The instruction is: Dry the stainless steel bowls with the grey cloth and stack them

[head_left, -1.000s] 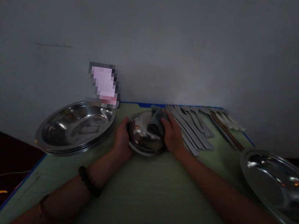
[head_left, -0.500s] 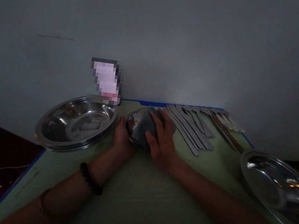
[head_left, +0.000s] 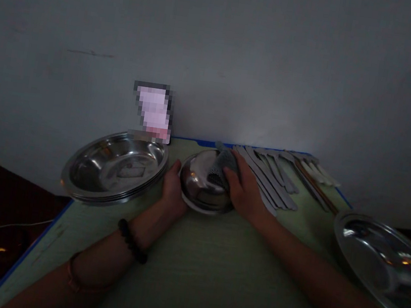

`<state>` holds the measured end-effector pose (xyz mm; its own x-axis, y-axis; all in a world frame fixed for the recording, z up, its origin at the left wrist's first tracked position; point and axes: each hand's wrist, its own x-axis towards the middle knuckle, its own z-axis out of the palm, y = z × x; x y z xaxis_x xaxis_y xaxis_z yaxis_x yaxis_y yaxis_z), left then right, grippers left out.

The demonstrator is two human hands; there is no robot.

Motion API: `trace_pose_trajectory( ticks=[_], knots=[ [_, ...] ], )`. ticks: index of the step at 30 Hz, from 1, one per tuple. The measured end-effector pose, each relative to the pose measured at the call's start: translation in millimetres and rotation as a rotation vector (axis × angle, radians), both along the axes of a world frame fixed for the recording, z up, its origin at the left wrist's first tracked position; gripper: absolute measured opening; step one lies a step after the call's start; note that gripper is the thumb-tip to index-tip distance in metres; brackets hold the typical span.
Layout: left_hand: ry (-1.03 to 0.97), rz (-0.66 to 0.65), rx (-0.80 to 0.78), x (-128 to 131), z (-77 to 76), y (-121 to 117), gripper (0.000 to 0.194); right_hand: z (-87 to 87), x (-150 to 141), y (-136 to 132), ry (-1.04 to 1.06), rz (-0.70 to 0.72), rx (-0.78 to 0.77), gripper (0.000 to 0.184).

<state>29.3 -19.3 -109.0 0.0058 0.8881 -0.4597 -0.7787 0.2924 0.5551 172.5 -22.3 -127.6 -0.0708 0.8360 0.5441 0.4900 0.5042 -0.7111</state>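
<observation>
A shiny metal bowl [head_left: 197,176], its rounded outside facing up, is held over the table between my hands. My left hand [head_left: 175,188] grips its left side with the thumb up along the edge; the other fingers are hidden beneath. My right hand [head_left: 245,186] is closed on a grey cloth [head_left: 223,171] and presses it against the right side of the bowl. Left of the bowl stands a stack of wide metal basins [head_left: 71,183]. To the right of my right hand lie several metal knives [head_left: 268,183] in a row.
Forks or spoons [head_left: 282,175], brown chopsticks [head_left: 318,190] and white-handled utensils [head_left: 321,173] lie further right on the green table [head_left: 189,269]. A large metal dish [head_left: 369,264] sits at the right edge. A blurred-out phone-like screen [head_left: 156,109] leans against the wall [head_left: 242,52].
The bowl has turned so more of its rounded outside shows. My right hand and the cloth have slid to the right side of it. The view has shifted slightly.
</observation>
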Motion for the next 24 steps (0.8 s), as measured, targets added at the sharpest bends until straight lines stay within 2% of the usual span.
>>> trace_pose_trajectory(
  ticks=[5, 8, 11, 15, 18, 21, 22, 24],
  knots=[
    [0.028, -0.018, -0.001, 0, 0.6, -2, 0.052, 9.6, -18, -25, -0.316, -0.076, 0.109, 0.055],
    [0.046, 0.007, 0.006, 0, 1.2, -5, 0.047, 11.7, -32, -38, -0.457, -0.045, 0.153, 0.06],
    [0.043, 0.049, 0.019, -1, 1.1, -5, 0.041, 15.7, -43, -39, -0.54, -0.011, 0.16, 0.058],
    [-0.01, 0.077, 0.081, -2, -1.0, -5, 0.043, 30.3, -52, -20, -0.604, 0.027, 0.114, 0.05],
    [-0.026, 0.048, 0.085, -3, -2.2, -5, 0.044, 42.6, -57, 7, -0.661, 0.143, 0.056, 0.037],
    [-0.019, 0.043, 0.081, -2, -2.6, -4, 0.044, 49.1, -58, 38, -0.623, 0.263, -0.115, 0.025],
    [-0.014, 0.049, 0.083, -1, -2.7, -4, 0.043, 49.6, -57, 47, -0.566, 0.285, -0.193, 0.022],
    [-0.001, 0.057, 0.084, -1, -3.0, -3, 0.042, 48.8, -53, 62, -0.521, 0.288, -0.256, 0.023]
  ],
)
